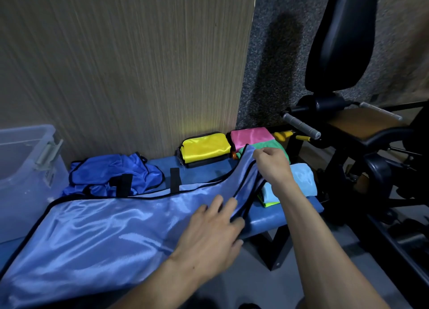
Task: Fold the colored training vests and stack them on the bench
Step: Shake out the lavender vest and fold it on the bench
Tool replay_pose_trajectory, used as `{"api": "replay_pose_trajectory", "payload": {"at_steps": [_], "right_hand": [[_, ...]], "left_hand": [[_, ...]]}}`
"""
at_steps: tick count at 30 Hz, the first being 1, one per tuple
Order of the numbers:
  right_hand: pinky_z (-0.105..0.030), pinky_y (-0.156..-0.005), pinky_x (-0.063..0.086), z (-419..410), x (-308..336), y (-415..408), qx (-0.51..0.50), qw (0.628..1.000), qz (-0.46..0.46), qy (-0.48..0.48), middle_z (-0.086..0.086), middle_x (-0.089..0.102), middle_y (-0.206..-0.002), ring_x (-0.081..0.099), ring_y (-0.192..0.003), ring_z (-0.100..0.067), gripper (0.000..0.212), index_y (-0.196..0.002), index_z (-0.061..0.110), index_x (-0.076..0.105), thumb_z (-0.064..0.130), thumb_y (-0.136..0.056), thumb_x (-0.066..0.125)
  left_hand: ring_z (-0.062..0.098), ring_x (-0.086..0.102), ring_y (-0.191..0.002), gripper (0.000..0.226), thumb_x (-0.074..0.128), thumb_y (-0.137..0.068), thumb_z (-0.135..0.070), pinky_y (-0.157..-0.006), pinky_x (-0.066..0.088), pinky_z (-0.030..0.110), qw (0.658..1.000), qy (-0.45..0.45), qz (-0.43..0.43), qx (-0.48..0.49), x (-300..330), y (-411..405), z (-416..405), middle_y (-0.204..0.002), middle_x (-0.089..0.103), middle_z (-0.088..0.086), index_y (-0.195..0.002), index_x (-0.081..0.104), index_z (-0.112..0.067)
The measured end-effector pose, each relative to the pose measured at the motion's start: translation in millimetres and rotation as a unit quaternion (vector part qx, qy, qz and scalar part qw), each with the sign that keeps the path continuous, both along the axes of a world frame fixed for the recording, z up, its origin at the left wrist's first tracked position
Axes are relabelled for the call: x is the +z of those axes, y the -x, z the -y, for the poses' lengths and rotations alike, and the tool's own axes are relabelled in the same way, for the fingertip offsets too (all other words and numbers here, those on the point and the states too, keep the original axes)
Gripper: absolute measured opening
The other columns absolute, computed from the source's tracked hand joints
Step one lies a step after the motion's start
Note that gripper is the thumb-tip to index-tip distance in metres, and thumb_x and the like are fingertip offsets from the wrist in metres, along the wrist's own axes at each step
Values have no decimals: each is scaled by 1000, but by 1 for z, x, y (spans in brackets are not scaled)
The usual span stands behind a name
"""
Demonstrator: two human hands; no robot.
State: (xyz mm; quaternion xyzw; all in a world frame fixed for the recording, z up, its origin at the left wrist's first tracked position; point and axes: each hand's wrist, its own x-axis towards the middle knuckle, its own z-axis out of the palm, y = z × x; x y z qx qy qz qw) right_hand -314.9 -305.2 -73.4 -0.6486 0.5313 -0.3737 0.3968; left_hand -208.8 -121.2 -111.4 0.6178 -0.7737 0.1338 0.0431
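A light blue vest with black trim lies spread across the blue bench. My left hand lies flat on it near the shoulder straps, fingers straight. My right hand pinches the end of a strap and holds it raised. A crumpled darker blue vest sits at the back left. Folded vests lie along the far end: yellow, pink, green and pale cyan.
A clear plastic bin stands at the left against a wood-grain wall panel. A black gym machine with padded seat and grip handles crowds the right side. Grey floor lies below the bench.
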Motion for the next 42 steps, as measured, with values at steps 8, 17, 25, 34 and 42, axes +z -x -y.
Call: {"api": "replay_pose_trajectory", "payload": {"at_steps": [8,17,25,34,42], "right_hand": [[-41,-69,29,14,-1,14,-22,996,2,-81,-6,35,-73,36,-74,-23,11,-87,9,45,13,-95,53],[-34,-58,17,15,-12,19,-25,997,-48,-58,-4,27,-65,21,-61,-18,22,-72,13,34,5,-89,46],[-33,-56,19,18,-25,14,-16,996,-84,-14,-2,25,-56,21,-53,-20,46,-62,17,26,22,-99,53],[-34,-50,21,24,-31,15,-72,969,-227,73,-8,41,-66,32,-56,-24,36,-66,15,33,17,-100,45],[-33,-51,23,23,-31,14,-64,964,-244,86,-7,41,-65,32,-56,-24,34,-67,14,35,17,-99,45]], "left_hand": [[26,27,-140,45,54,-91,-56,-107,36,40,985,-81,-116,-96,-13,12,-6,-156,25,-2,-125,51,-28],[25,56,-112,35,59,-95,-45,-79,48,39,953,-96,-101,269,-11,-108,29,-118,53,-1,-120,49,-23],[22,54,-109,18,49,-100,-20,-65,41,35,958,-11,-44,283,-39,-123,55,-115,53,-1,-113,61,-18],[28,51,-106,13,40,-95,-7,-87,35,40,954,-7,-83,290,-55,-137,74,-109,60,5,-104,43,-17],[24,44,-101,12,42,-106,-26,-88,33,38,966,23,-122,225,-69,-153,83,-106,52,-3,-108,54,-25]]}}
